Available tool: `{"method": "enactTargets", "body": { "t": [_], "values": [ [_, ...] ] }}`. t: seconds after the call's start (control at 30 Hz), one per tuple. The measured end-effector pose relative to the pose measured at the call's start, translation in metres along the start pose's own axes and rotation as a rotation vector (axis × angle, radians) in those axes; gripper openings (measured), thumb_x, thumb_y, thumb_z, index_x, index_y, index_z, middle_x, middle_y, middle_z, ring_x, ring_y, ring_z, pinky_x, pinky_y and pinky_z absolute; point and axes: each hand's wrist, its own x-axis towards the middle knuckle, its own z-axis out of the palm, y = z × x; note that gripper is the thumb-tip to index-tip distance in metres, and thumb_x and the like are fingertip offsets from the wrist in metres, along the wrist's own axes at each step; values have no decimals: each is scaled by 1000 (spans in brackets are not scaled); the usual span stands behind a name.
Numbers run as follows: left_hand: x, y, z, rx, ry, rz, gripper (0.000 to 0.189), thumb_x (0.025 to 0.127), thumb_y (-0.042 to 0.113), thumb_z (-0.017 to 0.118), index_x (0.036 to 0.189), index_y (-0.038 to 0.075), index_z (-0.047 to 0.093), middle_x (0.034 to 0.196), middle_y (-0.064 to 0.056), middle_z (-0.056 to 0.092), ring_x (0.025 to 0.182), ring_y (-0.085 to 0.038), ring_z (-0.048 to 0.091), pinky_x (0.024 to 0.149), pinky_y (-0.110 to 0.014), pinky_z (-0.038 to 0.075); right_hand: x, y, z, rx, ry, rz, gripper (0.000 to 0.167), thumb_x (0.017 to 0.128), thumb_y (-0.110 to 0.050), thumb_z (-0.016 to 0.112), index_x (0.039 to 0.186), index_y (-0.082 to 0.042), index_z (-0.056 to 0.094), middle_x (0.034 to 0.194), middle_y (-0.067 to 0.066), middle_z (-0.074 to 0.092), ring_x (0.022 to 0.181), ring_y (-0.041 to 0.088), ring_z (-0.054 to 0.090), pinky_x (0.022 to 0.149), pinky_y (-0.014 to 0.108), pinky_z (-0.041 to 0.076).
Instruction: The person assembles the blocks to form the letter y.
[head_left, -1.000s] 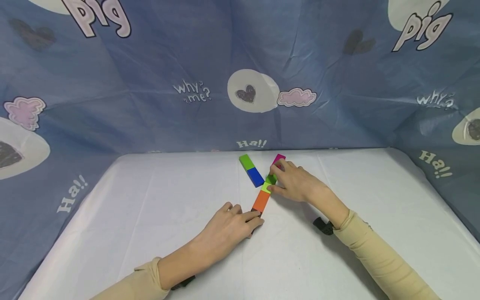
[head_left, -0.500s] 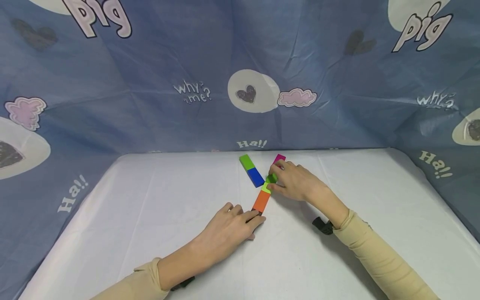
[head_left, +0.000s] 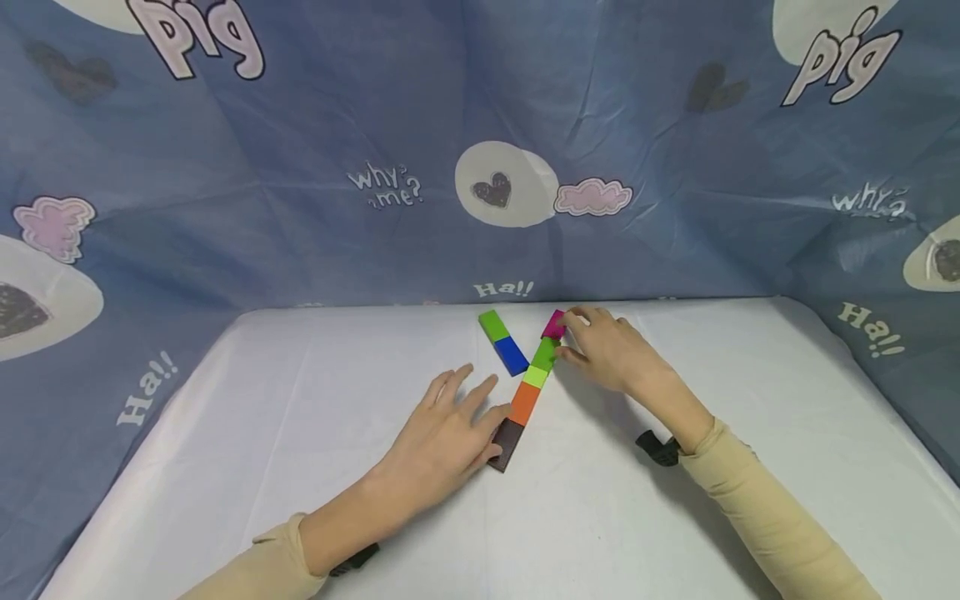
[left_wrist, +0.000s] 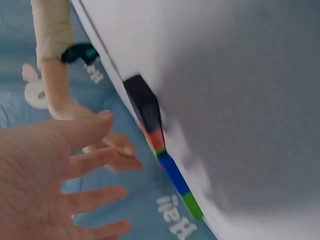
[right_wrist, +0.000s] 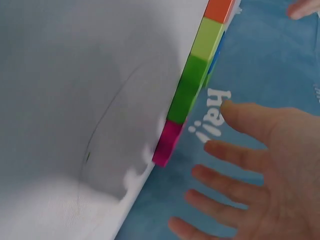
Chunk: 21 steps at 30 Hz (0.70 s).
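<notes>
A slanting row of blocks lies on the white table: a black block (head_left: 507,444) nearest, then an orange block (head_left: 524,403), a yellow-green block (head_left: 535,377), a green block (head_left: 544,353) and a magenta block (head_left: 554,324) at the far end. My left hand (head_left: 442,446) is beside the black block, fingers spread; the left wrist view shows nothing in it. My right hand (head_left: 611,346) hovers by the right side of the green and magenta blocks. In the right wrist view its fingers (right_wrist: 227,185) are extended and hold nothing.
A blue block (head_left: 512,356) and a second green block (head_left: 493,325) form a shorter line, whose near end meets the long row by the yellow-green block. Behind the white table (head_left: 360,375) hangs a blue printed cloth (head_left: 337,242). Dark wrist straps show at both sleeves.
My left hand has lifted off the black block and drawn left, its fingers spreading. My right hand has let go of the green block and shifted right and away, uncovering the row.
</notes>
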Motion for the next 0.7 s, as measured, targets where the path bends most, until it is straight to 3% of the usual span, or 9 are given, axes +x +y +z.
{"method": "enactTargets", "body": {
  "t": [0.1,0.23,0.4,0.7],
  "values": [
    [-2,-13,-2,-16,61,-38,42,101,43,74,138,24,70,152,-12,64,144,-46,56,119,-55,45,-2,6,-1,-2,-9,32,56,107,-41,66,153,-9,56,161,20,53,151,47,48,115,76,42],
    [-4,-29,-5,-31,119,-69,38,104,42,72,137,25,70,148,-10,68,139,-44,61,115,-54,48,-1,11,1,17,-12,-16,58,109,-40,64,156,-9,54,162,17,53,153,46,46,114,79,41],
    [-6,-35,-5,-32,112,-79,36,105,43,68,136,25,71,145,-10,70,138,-44,62,114,-54,49,2,11,7,43,-81,-89,59,110,-42,60,158,-7,53,165,18,51,156,47,43,113,81,40],
    [-9,-36,-2,-21,109,-83,34,103,46,71,132,26,73,142,-9,72,136,-42,64,113,-54,50,3,9,7,38,-131,-71,59,110,-42,60,156,-5,55,161,22,54,154,47,45,113,81,40]
  ]
}}
